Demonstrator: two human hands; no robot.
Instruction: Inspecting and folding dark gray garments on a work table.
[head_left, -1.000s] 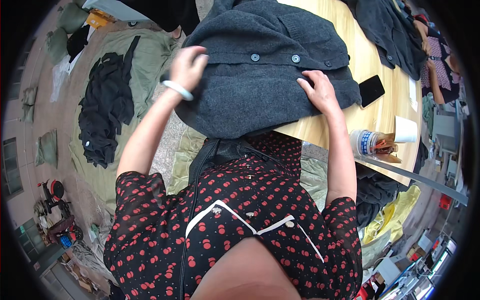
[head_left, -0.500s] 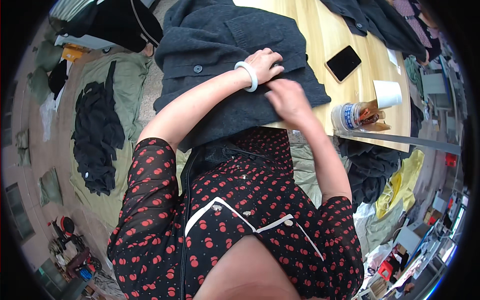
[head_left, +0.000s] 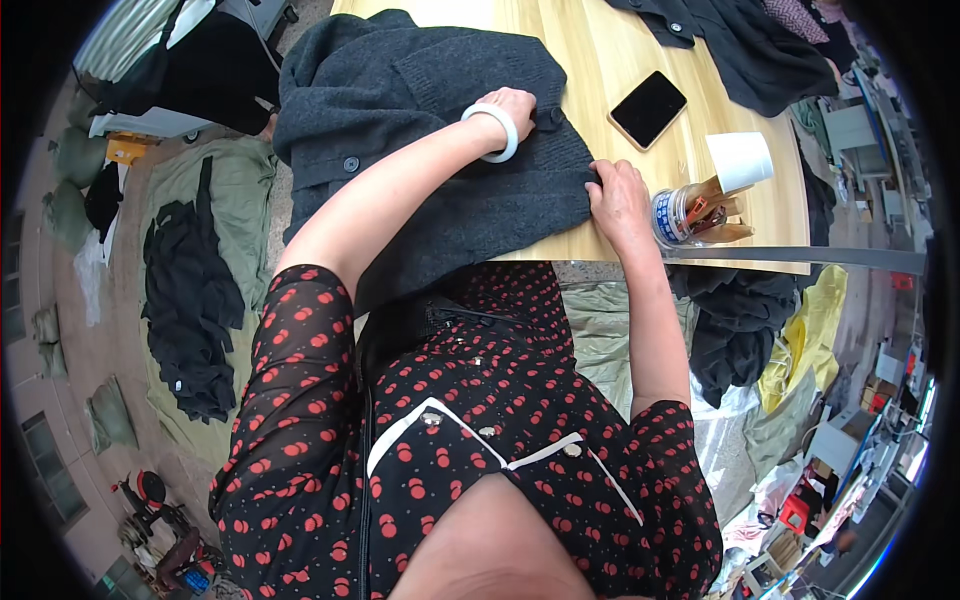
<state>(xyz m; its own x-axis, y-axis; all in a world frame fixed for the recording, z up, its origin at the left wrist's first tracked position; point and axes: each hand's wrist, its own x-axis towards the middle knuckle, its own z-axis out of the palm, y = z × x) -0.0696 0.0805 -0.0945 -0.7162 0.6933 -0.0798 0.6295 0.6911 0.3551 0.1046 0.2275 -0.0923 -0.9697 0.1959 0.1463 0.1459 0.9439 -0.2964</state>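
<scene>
A dark grey knitted cardigan (head_left: 470, 215) with buttons and a ribbed patch lies on the wooden table, part of it hanging over the near edge. My left hand (head_left: 510, 112), with a pale bangle at its wrist, rests on the knit near a button, its fingers curled into the fabric and partly hidden. At the cardigan's right edge is my right hand (head_left: 622, 205); its thumb and fingertips close on the hem there.
Right of the cardigan lie a phone (head_left: 648, 109) and a glass jar (head_left: 676, 216) of tools, with a white paper cup (head_left: 740, 161) by it. Another dark garment (head_left: 765, 60) is at the far right. Dark cloth (head_left: 190, 300) lies on a floor sheet at left.
My right hand has moved right, from blurred motion over the cardigan to its right edge. My left hand stays on the knit. The whole view has shifted slightly.
</scene>
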